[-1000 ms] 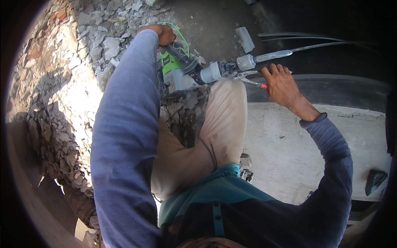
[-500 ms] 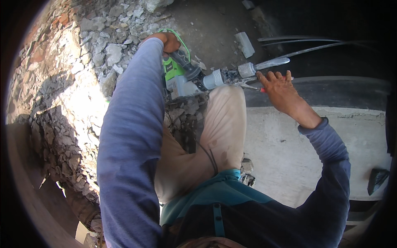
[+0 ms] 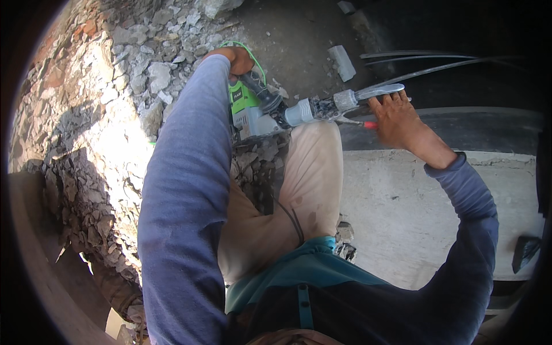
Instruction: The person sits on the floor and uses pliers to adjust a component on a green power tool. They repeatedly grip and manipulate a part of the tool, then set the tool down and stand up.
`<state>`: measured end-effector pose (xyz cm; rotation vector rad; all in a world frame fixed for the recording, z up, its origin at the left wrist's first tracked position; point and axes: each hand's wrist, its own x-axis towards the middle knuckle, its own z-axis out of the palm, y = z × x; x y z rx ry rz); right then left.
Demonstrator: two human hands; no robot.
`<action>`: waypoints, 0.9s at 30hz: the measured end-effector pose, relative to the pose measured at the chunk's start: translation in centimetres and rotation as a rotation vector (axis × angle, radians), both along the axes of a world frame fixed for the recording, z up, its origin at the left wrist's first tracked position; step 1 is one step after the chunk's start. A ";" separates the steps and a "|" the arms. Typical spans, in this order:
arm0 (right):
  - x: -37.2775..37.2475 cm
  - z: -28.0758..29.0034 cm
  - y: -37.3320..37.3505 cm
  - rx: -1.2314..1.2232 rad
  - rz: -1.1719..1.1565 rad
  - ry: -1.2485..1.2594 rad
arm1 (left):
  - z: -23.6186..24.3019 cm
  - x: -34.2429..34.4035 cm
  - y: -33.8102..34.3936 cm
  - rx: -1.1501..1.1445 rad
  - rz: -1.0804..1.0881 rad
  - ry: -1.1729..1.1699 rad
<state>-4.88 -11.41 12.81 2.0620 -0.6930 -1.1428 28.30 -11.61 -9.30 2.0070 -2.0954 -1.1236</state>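
A green and grey demolition hammer (image 3: 246, 109) lies across in front of me, its nose resting over my raised knee. My left hand (image 3: 238, 60) is closed round its dark rear handle, the fingers partly hidden. From the light grey collar at the nose, a flat metal chisel (image 3: 382, 90) points right. My right hand (image 3: 398, 119) is closed over red-handled pliers (image 3: 370, 125), whose jaws reach to the front of the hammer just below the collar. The fingertips of that hand lie against the lower edge of the chisel blade; the pliers' far handle is mostly covered.
Broken concrete rubble (image 3: 138, 57) spreads over the left side, partly in bright sun. A pale concrete ledge (image 3: 397, 213) runs along the right. Beyond the chisel lie thin rods (image 3: 425, 56) and a pale block (image 3: 342, 63). A green cord (image 3: 260, 63) loops by my left hand.
My right hand has shifted slightly right along the pliers, baring more of one red handle. Its fingers have come up against the chisel. The hammer and left hand have barely moved.
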 end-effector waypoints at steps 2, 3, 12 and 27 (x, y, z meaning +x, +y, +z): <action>0.6 0.9 -0.6 0.065 -0.108 0.001 | -1.0 0.4 -0.3 -0.001 0.003 0.079; 0.6 1.4 -0.8 0.098 -0.101 -0.021 | -1.5 0.6 -0.5 0.008 0.012 0.105; -0.5 2.0 -2.1 0.190 0.025 -0.042 | 0.6 0.3 0.4 0.044 -0.031 0.059; -1.8 0.8 -2.1 0.185 -0.060 -0.101 | -4.9 -1.9 -2.0 -0.073 0.224 -0.025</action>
